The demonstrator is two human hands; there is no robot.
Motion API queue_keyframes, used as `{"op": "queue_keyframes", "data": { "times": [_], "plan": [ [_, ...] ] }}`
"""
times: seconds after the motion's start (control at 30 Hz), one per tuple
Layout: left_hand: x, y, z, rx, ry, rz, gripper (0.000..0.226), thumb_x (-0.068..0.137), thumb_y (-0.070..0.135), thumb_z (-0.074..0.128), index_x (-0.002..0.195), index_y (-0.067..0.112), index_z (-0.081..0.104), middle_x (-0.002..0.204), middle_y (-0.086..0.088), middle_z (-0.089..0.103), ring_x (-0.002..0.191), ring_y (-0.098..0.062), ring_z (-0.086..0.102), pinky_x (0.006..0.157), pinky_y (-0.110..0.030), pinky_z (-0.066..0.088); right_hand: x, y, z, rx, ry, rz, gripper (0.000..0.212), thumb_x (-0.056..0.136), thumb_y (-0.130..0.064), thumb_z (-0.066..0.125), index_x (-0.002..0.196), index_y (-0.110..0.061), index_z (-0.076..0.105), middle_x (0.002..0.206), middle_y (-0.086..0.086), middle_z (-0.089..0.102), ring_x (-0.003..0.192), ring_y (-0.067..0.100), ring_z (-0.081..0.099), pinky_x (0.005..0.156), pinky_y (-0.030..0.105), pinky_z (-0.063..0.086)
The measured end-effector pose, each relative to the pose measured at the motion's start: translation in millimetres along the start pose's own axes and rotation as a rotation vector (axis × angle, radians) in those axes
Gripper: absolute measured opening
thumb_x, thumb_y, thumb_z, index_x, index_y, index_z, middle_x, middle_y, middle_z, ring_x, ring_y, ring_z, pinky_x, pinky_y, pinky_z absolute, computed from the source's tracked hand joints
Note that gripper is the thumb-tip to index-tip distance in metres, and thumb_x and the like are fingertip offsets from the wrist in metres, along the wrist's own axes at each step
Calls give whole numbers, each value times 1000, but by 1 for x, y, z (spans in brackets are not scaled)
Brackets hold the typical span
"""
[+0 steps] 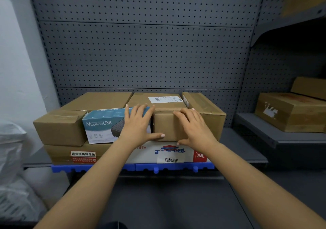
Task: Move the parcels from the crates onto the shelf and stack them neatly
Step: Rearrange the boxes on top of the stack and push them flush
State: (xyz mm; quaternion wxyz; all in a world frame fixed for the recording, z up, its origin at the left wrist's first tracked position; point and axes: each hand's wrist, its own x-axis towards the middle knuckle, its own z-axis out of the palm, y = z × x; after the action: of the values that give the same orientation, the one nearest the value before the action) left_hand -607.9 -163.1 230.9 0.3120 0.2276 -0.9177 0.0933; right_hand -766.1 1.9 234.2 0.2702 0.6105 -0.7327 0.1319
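Note:
A small brown parcel (167, 126) stands in the front row of a stack on the grey shelf (247, 151). My left hand (139, 123) lies flat with straight fingers over the teal Multiport USB box (100, 124), its thumb pressing the small parcel's front. My right hand (192, 126) lies over the small parcel's right side, fingers on its top and thumb at its lower front edge. Brown boxes flank them at the left (60, 128) and right (206, 112). Two more boxes (158, 100) lie behind. All rest on a wide printed carton (176, 153).
A blue plastic edge (134, 168) runs under the stack at the shelf's front. The grey pegboard (141, 52) backs the shelf. More brown cartons (291, 112) sit on the neighbouring shelf at right. White plastic bags (12, 158) lie at left.

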Motion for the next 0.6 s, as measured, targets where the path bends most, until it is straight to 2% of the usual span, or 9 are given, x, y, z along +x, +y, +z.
{"op": "queue_keyframes", "data": {
  "times": [0.1,0.17,0.27,0.47,0.6],
  "plan": [
    [0,-4,4,-28,-30,50,106,59,87,33,143,23,36,143,-2,41,129,-24,35,111,-40,17,2,-1,5,5,-7,-2,96,65,-45,82,142,-18,32,143,4,33,135,23,27,118,37,9],
    [0,-7,5,-77,-10,73,98,65,81,49,142,22,38,142,-1,44,128,-23,38,108,-37,23,3,-2,9,-5,14,-5,89,70,-44,79,141,-16,35,142,7,38,135,25,31,117,37,12],
    [-2,-11,5,-116,23,107,87,71,65,66,141,21,40,141,0,46,127,-22,40,106,-36,25,6,-6,14,-26,38,4,86,70,-39,80,141,-14,37,140,10,42,134,28,34,116,37,13],
    [-5,-11,8,-87,59,120,79,72,55,71,138,19,46,135,-2,51,122,-24,46,102,-39,30,8,-10,16,-20,26,33,85,73,-37,78,143,-17,34,146,9,37,138,26,28,115,34,4],
    [-5,-12,9,-70,59,126,78,72,53,72,138,21,45,135,-4,51,121,-26,47,102,-43,32,8,-8,14,8,35,29,80,75,-32,78,141,-16,37,145,8,38,137,26,28,115,33,6]
  ]
}}
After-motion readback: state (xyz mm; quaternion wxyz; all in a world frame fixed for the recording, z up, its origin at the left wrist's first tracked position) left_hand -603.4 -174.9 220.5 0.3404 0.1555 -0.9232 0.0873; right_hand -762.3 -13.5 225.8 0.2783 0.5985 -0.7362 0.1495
